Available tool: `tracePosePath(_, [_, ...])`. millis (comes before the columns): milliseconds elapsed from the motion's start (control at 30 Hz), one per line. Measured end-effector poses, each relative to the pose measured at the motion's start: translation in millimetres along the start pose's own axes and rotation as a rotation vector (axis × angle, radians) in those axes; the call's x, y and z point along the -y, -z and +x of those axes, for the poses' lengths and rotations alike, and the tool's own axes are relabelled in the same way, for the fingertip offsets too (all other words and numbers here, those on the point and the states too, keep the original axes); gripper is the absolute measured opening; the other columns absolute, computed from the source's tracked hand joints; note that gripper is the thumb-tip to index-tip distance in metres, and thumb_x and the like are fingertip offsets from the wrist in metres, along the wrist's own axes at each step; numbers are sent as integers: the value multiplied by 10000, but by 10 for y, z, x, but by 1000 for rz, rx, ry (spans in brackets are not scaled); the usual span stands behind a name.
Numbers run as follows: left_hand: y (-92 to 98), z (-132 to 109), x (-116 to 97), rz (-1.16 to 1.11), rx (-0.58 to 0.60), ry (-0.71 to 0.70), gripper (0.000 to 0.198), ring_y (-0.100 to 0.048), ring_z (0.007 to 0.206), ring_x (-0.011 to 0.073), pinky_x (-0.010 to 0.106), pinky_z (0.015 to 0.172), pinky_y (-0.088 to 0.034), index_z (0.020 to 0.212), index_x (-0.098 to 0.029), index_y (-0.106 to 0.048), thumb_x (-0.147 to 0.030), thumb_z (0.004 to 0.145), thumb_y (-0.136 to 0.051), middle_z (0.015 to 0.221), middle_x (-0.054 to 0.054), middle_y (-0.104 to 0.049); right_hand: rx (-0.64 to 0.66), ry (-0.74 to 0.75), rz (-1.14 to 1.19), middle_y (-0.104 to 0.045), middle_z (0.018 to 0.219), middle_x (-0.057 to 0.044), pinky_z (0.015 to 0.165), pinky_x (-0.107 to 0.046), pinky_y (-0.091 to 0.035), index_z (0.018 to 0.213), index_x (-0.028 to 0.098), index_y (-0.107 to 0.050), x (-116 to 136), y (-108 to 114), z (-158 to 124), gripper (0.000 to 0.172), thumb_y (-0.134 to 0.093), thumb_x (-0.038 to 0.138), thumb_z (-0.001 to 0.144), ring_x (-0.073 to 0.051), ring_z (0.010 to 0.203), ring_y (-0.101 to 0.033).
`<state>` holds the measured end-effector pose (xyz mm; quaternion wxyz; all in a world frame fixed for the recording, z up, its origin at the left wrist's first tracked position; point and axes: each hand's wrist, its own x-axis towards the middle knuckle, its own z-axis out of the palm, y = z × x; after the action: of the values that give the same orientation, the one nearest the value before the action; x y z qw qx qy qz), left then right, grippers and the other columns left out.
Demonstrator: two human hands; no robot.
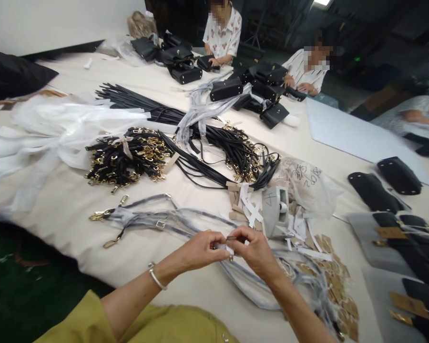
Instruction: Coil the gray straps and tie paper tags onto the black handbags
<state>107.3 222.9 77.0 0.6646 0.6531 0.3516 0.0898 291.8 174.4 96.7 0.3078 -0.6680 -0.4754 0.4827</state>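
My left hand (203, 250) and my right hand (250, 247) meet over the near part of the table, thumbs and fingertips pinched together. Between them is a plastic-sleeved strap end (229, 249) with a bit of metal showing; the fingers mostly hide it. Beyond my left hand lie black bag straps (143, 219) in clear plastic sleeves, with gold clasps and a buckle (160, 224). More sleeved straps (245, 283) run beneath my hands and off to the right. A grey tape dispenser (276, 213) stands just beyond my right hand.
Bundled short black straps with gold hooks (128, 157) and long black straps (214, 138) lie mid-table. White plastic sleeves (60, 128) spread left. Brown tags (334, 271) and black bags (373, 190) are at right. Co-workers handle black bags (184, 74) across the table.
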Motion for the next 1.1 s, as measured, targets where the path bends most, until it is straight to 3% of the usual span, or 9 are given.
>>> tracePosePath(267, [-96, 161, 190, -400, -28, 127, 170, -307, 579, 90, 248, 549, -188, 623, -145, -579, -283, 672, -665, 566, -67, -411, 86, -174, 212, -544, 589, 35, 517, -246, -366, 667, 172, -606, -147, -42, 109, 329, -834, 405, 621, -112, 542, -457])
tracePosePath(433, [-91, 222, 284, -552, 4, 221, 172, -341, 539, 89, 236, 527, -225, 670, -138, -611, -305, 641, -641, 572, -42, -497, 100, 400, -334, -660, 787, -35, 717, -326, -429, 827, 209, -724, -80, 68, -12, 111, -718, 319, 840, -192, 785, -578])
tracePosePath(500, [-92, 228, 315, -608, 62, 264, 208, -370, 518, 96, 236, 503, -249, 706, -138, -620, -333, 635, -627, 582, -28, -509, 150, 588, -527, -695, 916, -63, 778, -371, -420, 1033, 228, -716, -43, 158, -67, 213, -717, 347, 856, -223, 868, -585])
tracePosePath(633, [-142, 229, 316, -703, 190, 271, 291, -454, 560, 112, 244, 548, -351, 758, -145, -617, -415, 651, -650, 658, -2, -538, 179, 683, -683, -698, 1041, -84, 869, -415, -412, 1182, 237, -655, -56, 268, -152, 305, -658, 364, 904, -239, 954, -581])
tracePosePath(733, [-208, 251, 264, -659, 201, 244, 273, -422, 568, 102, 232, 556, -323, 764, -148, -612, -400, 677, -674, 654, -21, -517, 83, 608, -578, -699, 965, -71, 846, -393, -436, 1059, 232, -687, -130, 206, -220, 162, -580, 244, 938, -219, 917, -593])
tracePosePath(867, [-227, 298, 221, -476, 78, 210, 271, -387, 599, 107, 231, 581, -285, 755, -149, -608, -399, 689, -690, 650, -41, -504, -21, 348, -240, -708, 1041, -60, 914, -353, -469, 1001, 233, -706, -230, 243, -284, 149, -650, 235, 863, -214, 1003, -623])
tracePosePath(933, [-196, 322, 245, -451, 16, 196, 306, -387, 613, 112, 234, 594, -279, 782, -149, -619, -441, 712, -680, 663, -37, -521, -198, 161, -139, -710, 1078, -52, 954, -344, -463, 1003, 240, -719, -314, 460, -287, 182, -667, 312, 844, -220, 1035, -627])
tracePosePath(1033, [-149, 362, 317, -480, -83, 199, 335, -381, 614, 110, 229, 587, -269, 855, -150, -646, -460, 731, -679, 695, -32, -546, -636, -103, -102, -709, 1050, -84, 961, -388, -453, 1013, 196, -710, -558, 969, -223, 337, -602, 465, 842, -250, 1014, -618])
tracePosePath(1100, [-146, 394, 356, -524, -130, 216, 333, -383, 609, 104, 222, 578, -269, 881, -151, -653, -445, 729, -694, 707, -30, -552, -745, -196, -87, -708, 1030, -123, 947, -432, -453, 994, 147, -713, -775, 1292, -139, 430, -611, 507, 784, -279, 997, -611])
